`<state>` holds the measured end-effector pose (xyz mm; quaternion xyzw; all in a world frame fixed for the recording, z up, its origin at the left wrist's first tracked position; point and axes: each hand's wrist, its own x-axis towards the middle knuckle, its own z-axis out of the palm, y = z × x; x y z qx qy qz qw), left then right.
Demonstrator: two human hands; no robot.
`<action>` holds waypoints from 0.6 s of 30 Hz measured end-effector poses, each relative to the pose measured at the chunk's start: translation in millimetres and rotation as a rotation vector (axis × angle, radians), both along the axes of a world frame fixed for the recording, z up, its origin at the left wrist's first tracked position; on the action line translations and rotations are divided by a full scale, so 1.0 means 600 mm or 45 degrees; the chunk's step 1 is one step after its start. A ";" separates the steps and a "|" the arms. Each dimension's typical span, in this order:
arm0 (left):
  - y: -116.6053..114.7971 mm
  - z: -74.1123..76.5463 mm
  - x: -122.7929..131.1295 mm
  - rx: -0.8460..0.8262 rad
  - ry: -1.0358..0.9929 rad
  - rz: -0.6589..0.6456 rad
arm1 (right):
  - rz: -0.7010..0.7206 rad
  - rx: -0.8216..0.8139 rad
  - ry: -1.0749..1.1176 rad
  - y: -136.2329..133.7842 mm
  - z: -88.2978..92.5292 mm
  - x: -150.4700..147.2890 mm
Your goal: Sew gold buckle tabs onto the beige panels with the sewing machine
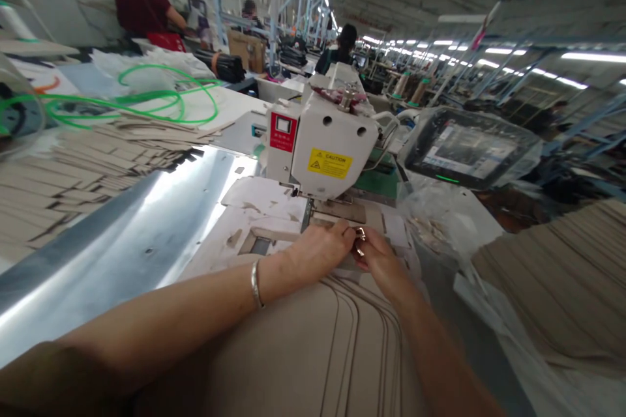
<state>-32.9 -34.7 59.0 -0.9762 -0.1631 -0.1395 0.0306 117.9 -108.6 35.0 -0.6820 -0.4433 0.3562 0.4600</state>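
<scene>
My left hand [323, 249] and my right hand [380, 259] meet in front of the sewing machine head [335, 133]. Their fingers are closed around a small shiny metal piece [360, 234], which looks like a buckle or ring; the fingers partly hide it. Just beyond the fingers, a beige strip [342, 210] lies under the machine head. Below both wrists rests a stack of beige cut panels with rounded corners [303, 345]. To the left of my left hand is a pale template plate with a rectangular opening [229, 221].
Piles of beige strips [63, 176] lie left, beyond a shiny metal table surface [161, 208]. A control screen [467, 146] stands right, above plastic wrap and another stack of beige panels [562, 280]. Green tubing [180, 101] loops at back left. Other people sit farther off.
</scene>
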 end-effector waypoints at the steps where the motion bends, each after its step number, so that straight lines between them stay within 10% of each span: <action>1: -0.001 -0.001 0.007 -0.012 0.006 0.007 | 0.003 0.041 -0.189 0.000 -0.003 0.000; 8: 0.001 -0.009 0.042 -0.162 -0.069 0.088 | -0.010 0.058 -0.829 0.001 -0.016 0.005; 13: 0.012 -0.055 0.035 0.027 -0.189 -0.103 | 0.104 -0.071 -0.593 0.011 -0.009 0.073; 18: 0.026 -0.100 0.023 -0.139 -0.047 0.049 | 0.080 -0.269 -0.309 0.036 -0.012 0.125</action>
